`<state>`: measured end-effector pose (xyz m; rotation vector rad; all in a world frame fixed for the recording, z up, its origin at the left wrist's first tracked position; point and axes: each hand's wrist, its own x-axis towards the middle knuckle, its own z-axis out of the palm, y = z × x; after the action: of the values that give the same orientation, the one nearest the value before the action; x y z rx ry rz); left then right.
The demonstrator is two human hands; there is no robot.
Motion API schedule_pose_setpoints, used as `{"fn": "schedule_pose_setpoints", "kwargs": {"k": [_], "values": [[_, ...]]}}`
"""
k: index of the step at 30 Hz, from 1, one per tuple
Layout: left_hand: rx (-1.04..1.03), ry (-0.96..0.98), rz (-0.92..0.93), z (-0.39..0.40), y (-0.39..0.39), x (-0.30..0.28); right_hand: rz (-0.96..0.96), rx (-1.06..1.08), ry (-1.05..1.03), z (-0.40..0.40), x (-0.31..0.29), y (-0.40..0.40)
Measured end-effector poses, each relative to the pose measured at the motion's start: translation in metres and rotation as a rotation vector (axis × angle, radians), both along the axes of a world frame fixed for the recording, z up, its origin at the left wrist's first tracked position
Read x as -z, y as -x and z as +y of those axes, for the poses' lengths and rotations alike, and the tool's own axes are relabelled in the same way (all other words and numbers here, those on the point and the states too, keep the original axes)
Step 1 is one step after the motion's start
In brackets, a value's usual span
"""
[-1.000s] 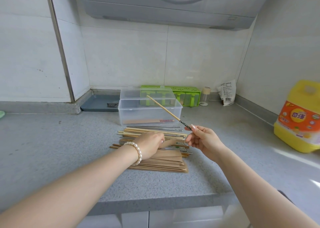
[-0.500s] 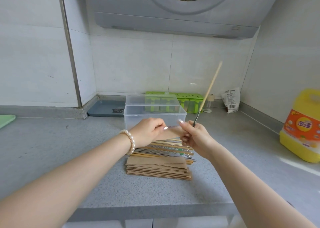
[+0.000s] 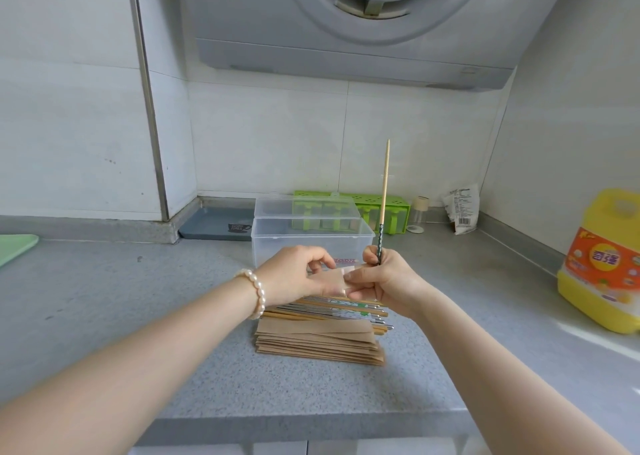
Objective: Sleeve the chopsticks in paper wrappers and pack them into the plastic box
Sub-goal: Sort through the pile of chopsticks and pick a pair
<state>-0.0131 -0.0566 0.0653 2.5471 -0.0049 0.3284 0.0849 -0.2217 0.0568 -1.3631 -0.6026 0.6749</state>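
My right hand clamps one wooden chopstick near its dark patterned end, standing almost upright. My left hand pinches a brown paper wrapper, and the right fingertips touch it too. Below lie loose chopsticks beside the wrapper stack. The clear plastic box stands farther back on the grey counter.

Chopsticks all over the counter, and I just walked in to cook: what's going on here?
A person is sleeving chopsticks. The right hand holds one chopstick upright, tip up, while both hands pinch a brown paper wrapper; the left hand grips its other end. The chopstick is not in the wrapper yet. Below lie loose chopsticks and a stack of wrappers. The clear plastic box stands open behind.
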Motion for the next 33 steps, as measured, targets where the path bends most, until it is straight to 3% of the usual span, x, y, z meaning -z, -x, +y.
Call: {"fn": "schedule_pose_setpoints", "kwargs": {"k": [6,28,33], "values": [[-0.014,-0.066,-0.057,-0.013,0.002,0.002,-0.042,0.028,-0.007,0.002,0.003,0.002],[-0.023,0.047,-0.092,-0.009,0.002,0.013,-0.218,0.092,0.137,0.011,0.014,-0.002],[-0.131,0.015,-0.081,0.007,0.001,0.013,-0.432,0.186,0.256,-0.01,0.011,-0.012]]}}
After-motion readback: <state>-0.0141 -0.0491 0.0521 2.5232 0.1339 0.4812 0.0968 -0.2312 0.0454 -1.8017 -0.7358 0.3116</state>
